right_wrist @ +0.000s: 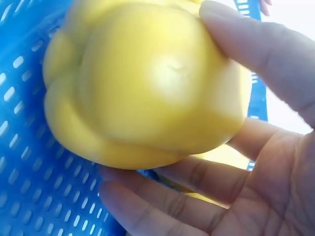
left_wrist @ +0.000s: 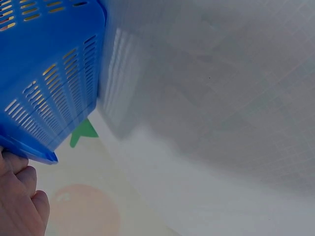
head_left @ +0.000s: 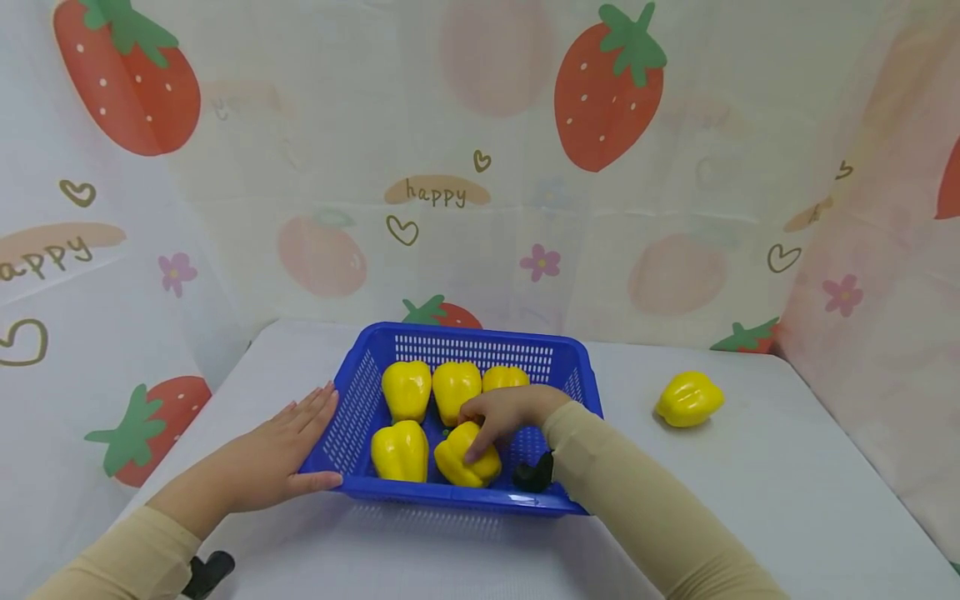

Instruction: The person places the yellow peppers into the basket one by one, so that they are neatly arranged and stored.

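A blue plastic basket [head_left: 480, 497] with slotted walls stands on the white table, holding several glossy yellow bell peppers [head_left: 407, 390] in two rows. In the front row, my right hand [head_left: 510, 414] grips one yellow bell pepper [head_left: 468, 457]. The right wrist view shows the thumb on one side of that bell pepper [right_wrist: 147, 83] and the fingers under and behind it. My left hand [head_left: 281, 454] rests on the basket's left rim with its fingers straight. In the left wrist view, part of that hand [left_wrist: 22, 196] touches the rim.
On the table [head_left: 720, 492], right of the basket, lies a yellow lemon-like fruit [head_left: 689, 399]. Black pieces of the wrist cameras [head_left: 534, 473] show at both sleeves. A curtain [head_left: 465, 100] printed with strawberries encloses the table at the back and sides.
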Motion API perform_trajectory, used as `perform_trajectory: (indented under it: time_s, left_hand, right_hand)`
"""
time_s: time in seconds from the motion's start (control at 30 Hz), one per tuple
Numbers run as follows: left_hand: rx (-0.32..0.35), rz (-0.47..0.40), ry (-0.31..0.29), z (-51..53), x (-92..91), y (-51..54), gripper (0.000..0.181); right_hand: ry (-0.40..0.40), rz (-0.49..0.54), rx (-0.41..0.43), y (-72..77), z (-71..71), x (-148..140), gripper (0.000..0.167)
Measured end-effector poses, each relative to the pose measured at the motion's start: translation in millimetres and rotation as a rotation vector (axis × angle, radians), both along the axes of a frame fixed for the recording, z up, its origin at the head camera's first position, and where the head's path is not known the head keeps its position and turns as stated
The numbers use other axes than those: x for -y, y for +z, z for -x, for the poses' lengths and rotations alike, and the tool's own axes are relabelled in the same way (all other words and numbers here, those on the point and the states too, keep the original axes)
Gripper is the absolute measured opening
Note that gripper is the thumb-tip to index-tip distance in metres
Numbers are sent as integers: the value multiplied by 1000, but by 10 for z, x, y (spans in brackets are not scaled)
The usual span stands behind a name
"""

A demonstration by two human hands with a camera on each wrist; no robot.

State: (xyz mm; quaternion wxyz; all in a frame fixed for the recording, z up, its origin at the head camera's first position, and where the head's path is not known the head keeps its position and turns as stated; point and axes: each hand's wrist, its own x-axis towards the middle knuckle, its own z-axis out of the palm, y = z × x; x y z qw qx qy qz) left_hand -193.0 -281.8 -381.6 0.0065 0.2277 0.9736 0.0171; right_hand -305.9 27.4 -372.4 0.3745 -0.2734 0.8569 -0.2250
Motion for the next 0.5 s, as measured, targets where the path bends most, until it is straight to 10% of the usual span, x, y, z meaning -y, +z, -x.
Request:
perform_trajectory:
  time_s: [0.5]
  left_hand:
    - [11,1,9,-4,-1,6,103]
  right_hand:
    - [-42,63,103,-48,13,-6,35]
